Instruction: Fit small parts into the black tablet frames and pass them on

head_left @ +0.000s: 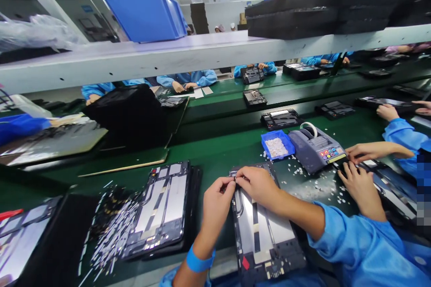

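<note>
**Both hands pinching at the top edge of an open tablet chassis**

The dark, flat tablet back frame with silver shielding panels lies on the green table directly in front of the person, its long side running away from the body. Both hands meet at its far edge. The left hand has thumb and forefinger pressed together in a tight grip on something very small at the frame's top rim; the right hand is curled over the same spot, fingertips closed down beside the left's. What sits between the fingertips is too small to make out (possibly a strip or tab).

The likely risk is loss of that tiny piece: with two closed grips crowding one point, a slip could drop it into the frame's recesses or among the white scraps scattered on the table just to the right. Pressing unevenly could also skew the frame, which rests loose near the table's front edge.

A stack of similar dark frames lies just to the left. Beyond, a small blue plastic tray of white bits sits beside a grey tape dispenser machine. A co-worker's hands in blue sleeves work at the right.
</note>
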`<act>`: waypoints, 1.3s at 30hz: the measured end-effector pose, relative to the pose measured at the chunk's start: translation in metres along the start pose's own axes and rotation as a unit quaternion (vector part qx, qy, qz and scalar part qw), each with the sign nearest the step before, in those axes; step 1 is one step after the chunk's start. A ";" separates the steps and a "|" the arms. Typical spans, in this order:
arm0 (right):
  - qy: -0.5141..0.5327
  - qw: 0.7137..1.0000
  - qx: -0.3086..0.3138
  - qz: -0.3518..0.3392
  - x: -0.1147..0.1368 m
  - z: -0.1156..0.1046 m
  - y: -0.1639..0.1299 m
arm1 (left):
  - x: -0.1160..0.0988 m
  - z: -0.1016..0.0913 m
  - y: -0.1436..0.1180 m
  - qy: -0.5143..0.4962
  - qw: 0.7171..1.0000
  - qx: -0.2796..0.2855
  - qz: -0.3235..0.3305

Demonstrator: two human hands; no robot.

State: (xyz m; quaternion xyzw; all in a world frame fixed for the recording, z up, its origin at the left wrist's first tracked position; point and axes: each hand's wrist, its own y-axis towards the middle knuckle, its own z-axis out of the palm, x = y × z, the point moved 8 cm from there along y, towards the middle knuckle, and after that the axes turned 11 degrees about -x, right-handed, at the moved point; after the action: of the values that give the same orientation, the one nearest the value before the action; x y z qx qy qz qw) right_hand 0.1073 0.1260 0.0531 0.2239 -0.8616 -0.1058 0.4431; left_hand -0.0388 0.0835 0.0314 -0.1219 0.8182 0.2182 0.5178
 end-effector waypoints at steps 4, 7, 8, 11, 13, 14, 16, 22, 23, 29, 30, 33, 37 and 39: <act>-0.030 0.999 0.026 -0.001 0.001 -0.001 -0.001 | -0.012 -0.003 -0.008 0.051 0.994 -0.018 0.093; -0.070 0.997 0.027 0.008 0.000 0.001 -0.002 | -0.018 -0.002 -0.011 0.065 0.989 -0.019 0.135; -0.087 0.996 0.025 0.012 -0.001 0.002 -0.003 | -0.017 -0.001 -0.011 0.062 0.989 -0.016 0.134; -0.132 0.991 0.010 0.015 -0.004 0.006 0.001 | -0.009 0.001 -0.004 0.044 0.993 -0.009 0.109; -0.155 0.988 -0.010 0.007 -0.010 0.000 0.013 | 0.000 0.003 0.005 0.026 0.997 -0.003 0.078; -0.168 0.985 -0.024 0.006 -0.015 -0.008 0.021 | 0.005 0.004 0.011 0.014 0.998 -0.001 0.057; -0.220 0.973 -0.054 0.033 -0.032 -0.037 0.037 | 0.014 0.006 0.019 -0.018 1.000 0.006 0.010; -0.349 0.920 -0.065 0.165 -0.101 -0.130 0.060 | 0.018 0.010 0.017 -0.124 0.989 0.027 -0.080; -0.353 0.919 -0.058 0.168 -0.106 -0.131 0.059 | 0.019 0.011 0.015 -0.134 0.987 0.027 -0.089; -0.176 0.984 0.005 0.003 -0.038 -0.054 0.029 | 0.027 0.017 0.010 -0.154 0.980 0.019 -0.121; -0.143 0.989 0.016 -0.023 -0.021 -0.039 0.022 | 0.027 0.017 0.009 -0.152 0.981 0.019 -0.121; -0.110 0.993 0.025 -0.045 0.006 -0.010 0.010 | 0.023 0.014 0.008 -0.136 0.985 0.015 -0.108; -0.113 0.993 0.019 -0.037 0.008 -0.002 0.009 | 0.016 0.010 0.008 -0.112 0.990 0.006 -0.080; -0.114 0.993 0.016 -0.036 0.006 -0.003 0.010 | 0.013 0.009 0.007 -0.105 0.992 0.004 -0.072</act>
State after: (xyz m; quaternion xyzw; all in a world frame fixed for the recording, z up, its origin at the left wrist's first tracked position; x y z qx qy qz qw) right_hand 0.1035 0.1313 0.0630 0.2489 -0.8992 -0.1325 0.3345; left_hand -0.0403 0.0941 0.0178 -0.1552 0.7492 0.1887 0.6156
